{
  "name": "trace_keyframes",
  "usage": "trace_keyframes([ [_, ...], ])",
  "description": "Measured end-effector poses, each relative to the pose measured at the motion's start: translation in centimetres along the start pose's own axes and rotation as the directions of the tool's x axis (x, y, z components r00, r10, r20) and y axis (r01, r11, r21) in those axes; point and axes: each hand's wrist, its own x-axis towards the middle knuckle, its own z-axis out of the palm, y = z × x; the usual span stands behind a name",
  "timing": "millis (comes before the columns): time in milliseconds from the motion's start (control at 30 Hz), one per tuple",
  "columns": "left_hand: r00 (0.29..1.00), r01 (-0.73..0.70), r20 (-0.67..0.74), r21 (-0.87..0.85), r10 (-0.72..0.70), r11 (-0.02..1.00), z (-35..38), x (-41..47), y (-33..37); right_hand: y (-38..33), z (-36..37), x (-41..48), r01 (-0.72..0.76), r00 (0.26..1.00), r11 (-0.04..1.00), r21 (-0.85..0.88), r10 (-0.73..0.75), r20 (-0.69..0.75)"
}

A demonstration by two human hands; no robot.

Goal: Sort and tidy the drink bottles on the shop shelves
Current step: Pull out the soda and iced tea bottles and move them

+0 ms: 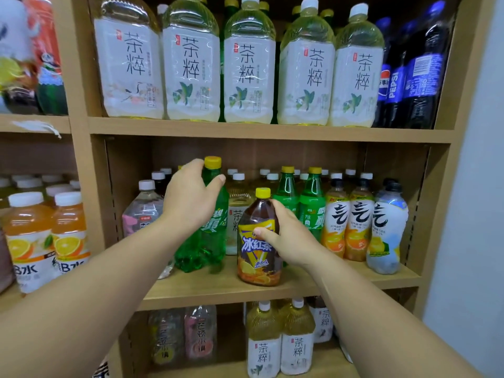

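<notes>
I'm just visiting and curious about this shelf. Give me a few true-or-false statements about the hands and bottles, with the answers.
1. The left hand grips a green bottle with a yellow cap. True.
2. The right hand holds nothing. False: it grips an iced tea bottle standing on the middle shelf.
3. The iced tea bottle has a white cap. False: its cap is yellow.
4. Large pale tea bottles stand in a row on the upper shelf. True.
5. The cola bottles stand at the left end of that upper shelf. False: they are at its right end.
</notes>
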Motion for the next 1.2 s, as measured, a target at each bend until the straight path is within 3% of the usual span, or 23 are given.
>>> trace_keyframes([
  [100,0.998,-0.054,0.016,0.005,0.054,0.999,-1.2,0.0,1.0,-0.1,0.0,-0.2,-0.012,1.000,1.000,0.003,0.012,-0.001],
  [333,0.997,0.012,0.073,0.004,-0.012,1.000,-1.1,-1.7,1.5,-0.8,-0.9,-1.3,0.024,0.999,0.997,-0.070,-0.027,-0.036],
  [600,0.994,0.051,0.098,-0.024,-0.048,0.998,-1.7,-3.6,2.8,-2.2,-3.2,-5.8,0.172,0.984,0.981,-0.094,-0.176,-0.038],
  [733,0.992,0.037,0.119,-0.068,-0.029,0.997,-3.6,-5.8,4.3,-0.6,-4.2,-9.6,0.131,0.986,0.991,0.040,-0.126,-0.113],
  [1000,0.952,0.111,0.297,-0.121,-0.071,0.986,-3.3,-16.1,2.9,6.0,-2.1,-17.7,0.071,0.997,0.984,0.165,-0.074,0.007],
  [1200,0.859,0.239,0.475,-0.040,-0.192,0.970,1.1,-25.6,-2.3,13.4,5.1,-23.3,-0.084,0.988,0.987,0.139,0.064,0.141],
])
